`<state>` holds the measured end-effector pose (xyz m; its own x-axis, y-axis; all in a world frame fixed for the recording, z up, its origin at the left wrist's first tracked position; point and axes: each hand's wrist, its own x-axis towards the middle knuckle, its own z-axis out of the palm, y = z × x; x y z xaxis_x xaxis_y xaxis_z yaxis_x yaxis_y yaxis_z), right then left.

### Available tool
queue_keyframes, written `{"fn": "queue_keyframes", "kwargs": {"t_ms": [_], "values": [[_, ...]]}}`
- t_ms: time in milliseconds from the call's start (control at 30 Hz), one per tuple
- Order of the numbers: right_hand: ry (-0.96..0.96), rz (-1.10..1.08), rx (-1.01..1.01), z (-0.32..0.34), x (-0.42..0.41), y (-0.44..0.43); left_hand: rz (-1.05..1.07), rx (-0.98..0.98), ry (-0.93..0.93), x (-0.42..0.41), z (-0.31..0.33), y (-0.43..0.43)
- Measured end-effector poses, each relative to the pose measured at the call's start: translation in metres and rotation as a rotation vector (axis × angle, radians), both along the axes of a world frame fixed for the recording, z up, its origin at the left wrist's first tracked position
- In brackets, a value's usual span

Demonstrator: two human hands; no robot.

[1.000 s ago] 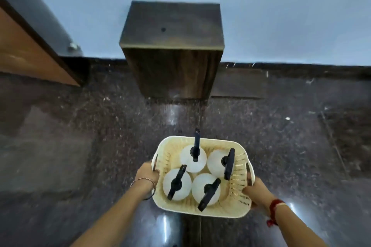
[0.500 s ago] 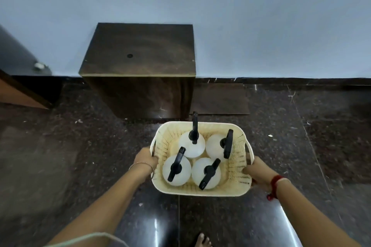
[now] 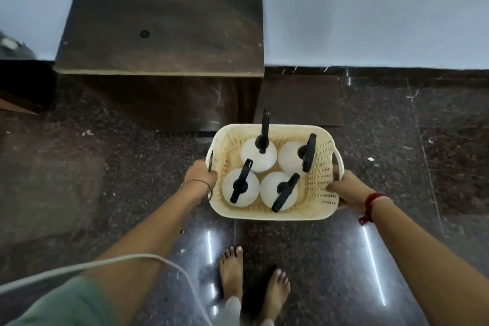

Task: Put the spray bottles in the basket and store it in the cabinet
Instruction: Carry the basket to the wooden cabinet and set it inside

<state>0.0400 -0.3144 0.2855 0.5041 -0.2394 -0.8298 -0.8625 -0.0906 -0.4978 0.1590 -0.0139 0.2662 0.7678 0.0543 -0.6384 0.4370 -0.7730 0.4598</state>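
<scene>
Dark wooden cabinet (image 3: 161, 21) against the wall. Just before it, cream basket (image 3: 275, 213) held above the floor — left hand (image 3: 201, 176) and right hand (image 3: 346, 189), each grip closed on a side. Four spray bottles (image 3: 240, 190) upright inside.

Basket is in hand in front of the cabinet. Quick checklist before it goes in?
1. All four bottles in the basket: ok.
2. Bottles upright: ok.
3. Left hand on its handle: ok.
4. Right hand on its side: ok.
5. Cabinet door open: cannot tell, the front is in shadow.
6. Floor between feet and cabinet free: ok.
</scene>
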Motion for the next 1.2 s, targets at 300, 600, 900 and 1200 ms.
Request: {"fn": "queue_keyframes", "kwargs": {"t_ms": [300, 600, 900, 1200], "values": [[0.011, -0.023, -0.072, -0.034, 0.031, -0.036, -0.013, -0.039, -0.006, 0.018, -0.026, -0.033], [0.016, -0.013, -0.059, -0.042, 0.041, -0.049, -0.041, -0.003, 0.014, 0.024, -0.025, -0.048], [-0.007, -0.011, -0.292, -0.060, 0.025, -0.051, -0.026, -0.033, 0.029, 0.012, -0.035, -0.060], [-0.065, -0.113, -0.151, -0.051, -0.015, -0.074, -0.129, -0.048, 0.240, 0.024, -0.017, -0.082]]}}
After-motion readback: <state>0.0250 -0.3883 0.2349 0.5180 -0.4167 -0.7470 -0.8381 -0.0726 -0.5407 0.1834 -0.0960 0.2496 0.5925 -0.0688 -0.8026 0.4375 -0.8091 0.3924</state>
